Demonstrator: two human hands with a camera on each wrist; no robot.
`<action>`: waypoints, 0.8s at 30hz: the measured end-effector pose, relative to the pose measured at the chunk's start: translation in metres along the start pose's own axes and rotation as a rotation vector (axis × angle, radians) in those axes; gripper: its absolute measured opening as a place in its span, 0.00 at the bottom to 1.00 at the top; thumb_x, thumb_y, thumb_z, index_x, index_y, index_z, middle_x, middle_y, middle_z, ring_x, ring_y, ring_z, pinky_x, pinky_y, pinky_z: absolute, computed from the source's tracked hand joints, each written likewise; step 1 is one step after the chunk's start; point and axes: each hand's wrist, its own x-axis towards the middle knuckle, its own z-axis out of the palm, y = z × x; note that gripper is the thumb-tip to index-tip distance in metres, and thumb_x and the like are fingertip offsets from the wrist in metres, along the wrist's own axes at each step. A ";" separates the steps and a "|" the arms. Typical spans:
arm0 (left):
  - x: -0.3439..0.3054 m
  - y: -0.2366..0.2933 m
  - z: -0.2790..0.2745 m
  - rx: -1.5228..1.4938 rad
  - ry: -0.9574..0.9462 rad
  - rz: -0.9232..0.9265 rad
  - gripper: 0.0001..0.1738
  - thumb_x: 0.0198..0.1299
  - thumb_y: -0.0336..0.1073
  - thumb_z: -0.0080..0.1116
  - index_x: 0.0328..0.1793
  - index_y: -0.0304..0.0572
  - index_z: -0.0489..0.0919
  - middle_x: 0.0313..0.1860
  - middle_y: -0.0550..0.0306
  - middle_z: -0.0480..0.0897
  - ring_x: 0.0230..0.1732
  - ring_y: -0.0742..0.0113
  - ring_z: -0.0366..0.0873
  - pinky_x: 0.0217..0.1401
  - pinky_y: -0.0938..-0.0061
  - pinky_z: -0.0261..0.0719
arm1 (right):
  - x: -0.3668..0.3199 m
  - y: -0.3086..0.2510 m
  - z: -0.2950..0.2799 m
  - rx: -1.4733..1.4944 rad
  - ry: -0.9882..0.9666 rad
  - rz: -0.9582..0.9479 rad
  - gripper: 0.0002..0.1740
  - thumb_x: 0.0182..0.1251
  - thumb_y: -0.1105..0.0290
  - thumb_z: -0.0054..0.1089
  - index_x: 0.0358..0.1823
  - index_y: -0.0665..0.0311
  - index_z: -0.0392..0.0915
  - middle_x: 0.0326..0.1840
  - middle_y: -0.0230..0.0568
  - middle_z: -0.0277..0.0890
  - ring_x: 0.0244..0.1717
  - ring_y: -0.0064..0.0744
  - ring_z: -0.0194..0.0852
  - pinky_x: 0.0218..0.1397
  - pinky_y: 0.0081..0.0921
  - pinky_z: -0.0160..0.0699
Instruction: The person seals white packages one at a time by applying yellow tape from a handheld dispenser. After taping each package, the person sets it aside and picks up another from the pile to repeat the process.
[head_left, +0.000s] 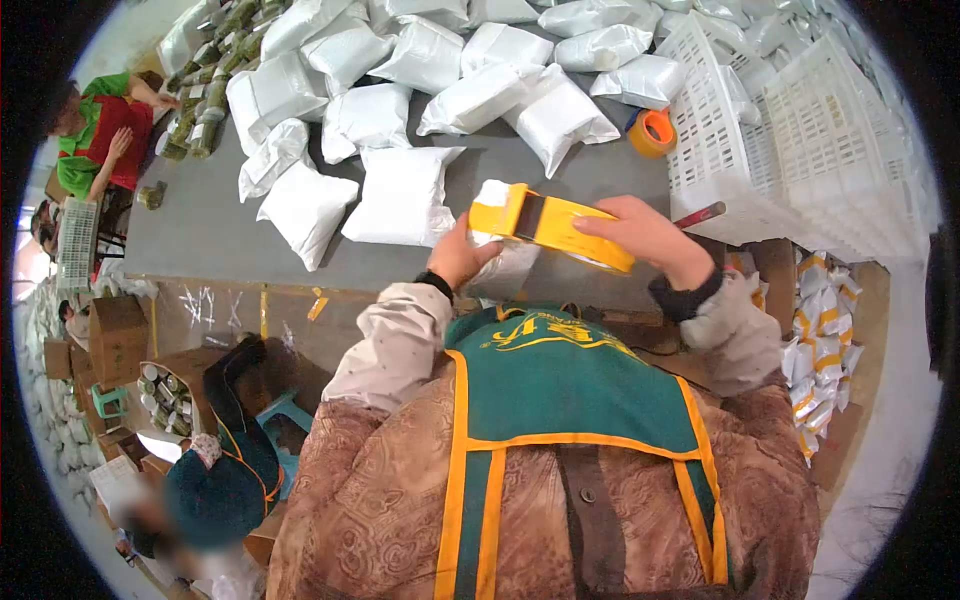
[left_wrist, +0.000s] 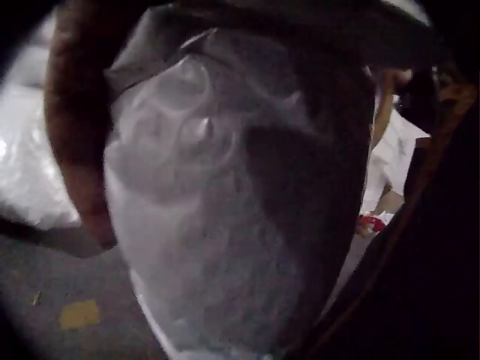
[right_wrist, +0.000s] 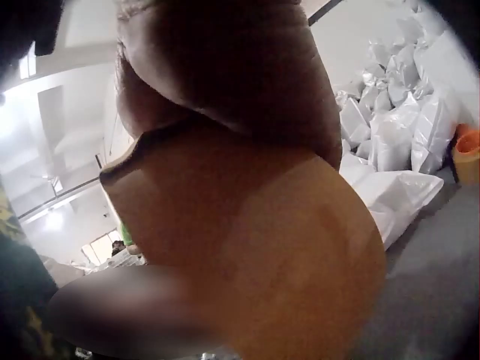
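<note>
In the head view, the right hand (head_left: 648, 238) grips a yellow tape dispenser (head_left: 560, 222), its thumb on the side. The dispenser lies across the top of a white bag, which the left hand (head_left: 462, 256) holds by its left side. The left wrist view is filled by this white bag (left_wrist: 202, 217), with a finger (left_wrist: 75, 150) along its edge. In the right wrist view the dispenser's round side (right_wrist: 262, 240) shows large, below the fingers (right_wrist: 225, 67). The bag's lower part hangs in front of the apron, past the table's edge.
Many white bags (head_left: 400, 195) lie on the grey table (head_left: 200, 235). An orange tape roll (head_left: 652, 132) stands beside white crates (head_left: 715, 130), with a red-tipped stick (head_left: 700, 215) near them. Other people are at the left; taped bags (head_left: 820, 350) lie low at the right.
</note>
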 end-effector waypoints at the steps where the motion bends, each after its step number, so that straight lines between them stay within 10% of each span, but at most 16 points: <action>1: 0.007 -0.001 -0.013 -0.065 -0.063 0.038 0.43 0.48 0.51 0.68 0.70 0.44 0.67 0.53 0.37 0.80 0.57 0.40 0.76 0.59 0.57 0.74 | -0.009 0.002 -0.011 -0.065 0.019 -0.051 0.26 0.64 0.50 0.61 0.40 0.73 0.80 0.30 0.43 0.80 0.33 0.29 0.72 0.39 0.29 0.70; 6: 0.015 -0.055 -0.021 -0.759 -0.178 -0.253 0.29 0.54 0.44 0.66 0.56 0.28 0.77 0.42 0.54 0.83 0.42 0.69 0.78 0.48 0.74 0.75 | -0.082 0.103 -0.025 0.016 0.113 0.054 0.31 0.62 0.44 0.60 0.33 0.73 0.81 0.25 0.51 0.78 0.29 0.33 0.76 0.35 0.33 0.73; 9: 0.015 -0.056 -0.019 -0.761 -0.248 -0.191 0.24 0.55 0.38 0.62 0.56 0.30 0.78 0.46 0.55 0.82 0.46 0.69 0.77 0.51 0.74 0.73 | -0.080 0.188 -0.008 0.071 0.129 0.123 0.31 0.61 0.44 0.60 0.32 0.73 0.82 0.25 0.50 0.79 0.28 0.33 0.77 0.34 0.34 0.73; 14: 0.010 -0.038 -0.028 -0.775 -0.377 -0.202 0.25 0.56 0.39 0.56 0.58 0.30 0.76 0.47 0.56 0.81 0.46 0.69 0.77 0.50 0.76 0.73 | -0.020 0.166 0.059 -0.207 0.211 0.143 0.38 0.53 0.35 0.57 0.32 0.72 0.82 0.31 0.60 0.79 0.35 0.58 0.79 0.38 0.44 0.75; 24: -0.021 -0.099 -0.059 -0.926 -0.465 -0.332 0.22 0.53 0.38 0.53 0.52 0.34 0.78 0.42 0.58 0.83 0.40 0.70 0.79 0.42 0.76 0.75 | 0.019 0.055 0.101 -0.403 0.337 -0.006 0.32 0.55 0.40 0.55 0.33 0.68 0.82 0.30 0.54 0.81 0.34 0.53 0.82 0.40 0.45 0.79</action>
